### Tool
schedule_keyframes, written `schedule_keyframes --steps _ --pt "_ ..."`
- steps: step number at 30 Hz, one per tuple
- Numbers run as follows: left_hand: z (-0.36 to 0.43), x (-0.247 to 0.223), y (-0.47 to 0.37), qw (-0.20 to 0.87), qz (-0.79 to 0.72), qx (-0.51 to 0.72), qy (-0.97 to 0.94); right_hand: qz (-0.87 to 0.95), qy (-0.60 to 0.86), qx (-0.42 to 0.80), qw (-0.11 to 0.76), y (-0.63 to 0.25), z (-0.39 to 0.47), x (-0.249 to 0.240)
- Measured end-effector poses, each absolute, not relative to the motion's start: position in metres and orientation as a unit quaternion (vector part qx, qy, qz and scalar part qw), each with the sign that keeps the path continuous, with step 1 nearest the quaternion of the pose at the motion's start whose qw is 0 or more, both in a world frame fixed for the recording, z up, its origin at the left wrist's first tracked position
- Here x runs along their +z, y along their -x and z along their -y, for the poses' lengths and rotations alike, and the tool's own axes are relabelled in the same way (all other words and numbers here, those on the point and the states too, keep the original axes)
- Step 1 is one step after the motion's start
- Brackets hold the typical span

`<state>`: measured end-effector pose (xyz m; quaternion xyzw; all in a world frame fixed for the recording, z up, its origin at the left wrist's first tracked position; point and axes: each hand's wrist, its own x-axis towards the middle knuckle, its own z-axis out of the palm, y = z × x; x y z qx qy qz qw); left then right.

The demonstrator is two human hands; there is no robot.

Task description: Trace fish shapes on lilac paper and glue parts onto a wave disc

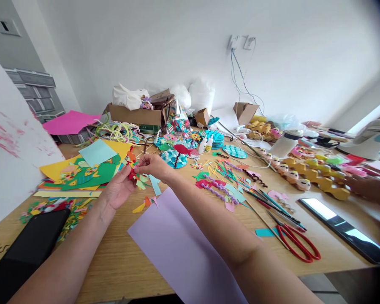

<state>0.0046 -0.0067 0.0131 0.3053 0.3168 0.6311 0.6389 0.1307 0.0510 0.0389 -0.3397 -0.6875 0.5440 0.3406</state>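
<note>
My left hand (122, 185) is closed on small red paper pieces (132, 174) above the table, left of the middle. Its fingertips meet those of my right hand (155, 166), which pinches at the same cluster; what exactly lies between the right fingers is too small to tell. Green and orange scraps (142, 182) lie just below the hands. A lilac sheet (177, 240) lies under my right forearm, near the front edge. Left of the hands, green paper (96, 175) with cut-out fish rests on yellow sheets (52, 168), beside a light blue square (97, 153).
A black phone (28, 236) lies front left, and another phone (345, 230) front right. Red-handled scissors (299, 242) lie near sticks and pencils. Glue bottles (205, 144) stand at the middle back. Another person's hand (367, 188) is by the yellow egg-carton strips (323, 179).
</note>
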Motion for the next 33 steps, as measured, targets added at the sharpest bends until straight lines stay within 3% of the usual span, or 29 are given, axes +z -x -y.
schedule_keyframes --steps 11,17,24,33 --pt "0.003 0.010 0.000 0.637 -0.347 0.620 -0.300 0.827 0.363 0.288 0.320 -0.128 -0.043 0.035" --pt "0.002 0.016 0.001 0.586 -0.370 0.652 -0.308 0.834 0.345 0.295 0.312 -0.135 -0.046 0.036" --pt "-0.002 0.016 0.001 0.487 -0.408 0.705 -0.315 0.873 0.438 0.205 0.063 -0.137 -0.046 0.020" --pt "-0.002 0.014 0.002 0.450 -0.434 0.708 -0.329 0.864 0.478 0.156 -0.007 -0.112 -0.045 0.020"
